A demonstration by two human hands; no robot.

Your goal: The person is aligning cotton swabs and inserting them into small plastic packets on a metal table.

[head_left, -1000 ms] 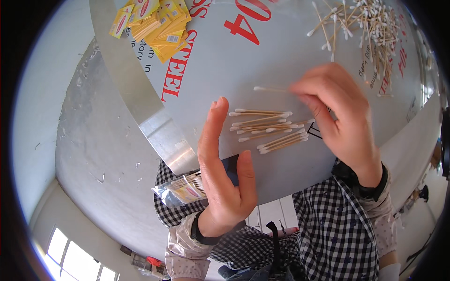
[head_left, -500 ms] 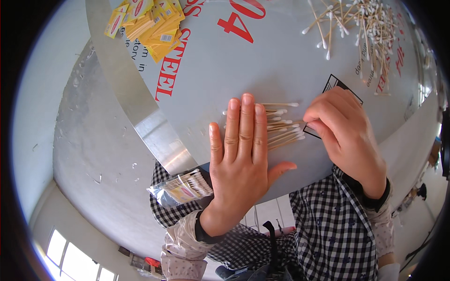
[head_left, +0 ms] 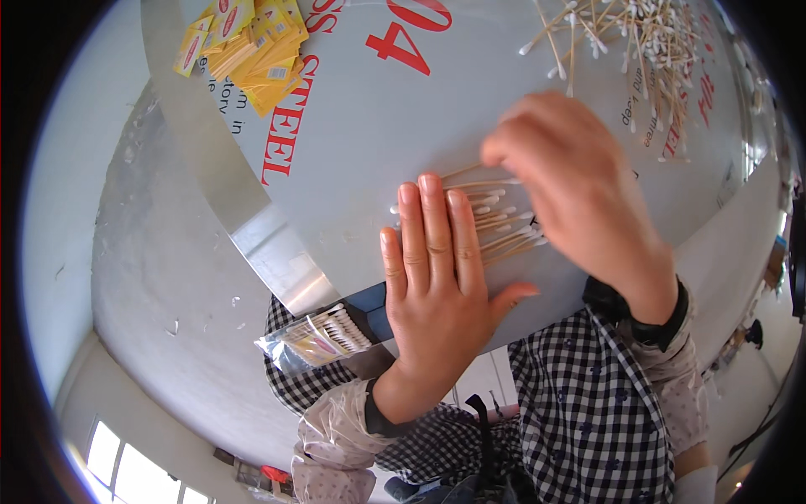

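Note:
My left hand [head_left: 441, 281] lies flat with its fingers stretched out over a row of cotton swabs [head_left: 502, 228] on the grey table. White tips and wooden sticks stick out to the right of its fingers; the rest is hidden beneath them. Up and to the right, my right hand [head_left: 579, 181] is closed in a pinch and slightly blurred. One slanting cotton swab [head_left: 462, 170] runs from beside the left fingertips to the right hand's pinch, where its end is hidden.
A loose heap of cotton swabs [head_left: 659, 59] lies at the far right. Yellow printed cards [head_left: 264, 50] are piled at the far left. An open clear bag of swabs [head_left: 323, 338] with a yellow card rests near the table's metal edge [head_left: 281, 256], left of my left wrist.
My right hand has moved up and left, from the right ends of the row to near the left fingertips. A slanting swab now shows at its pinch. The left hand stays flat.

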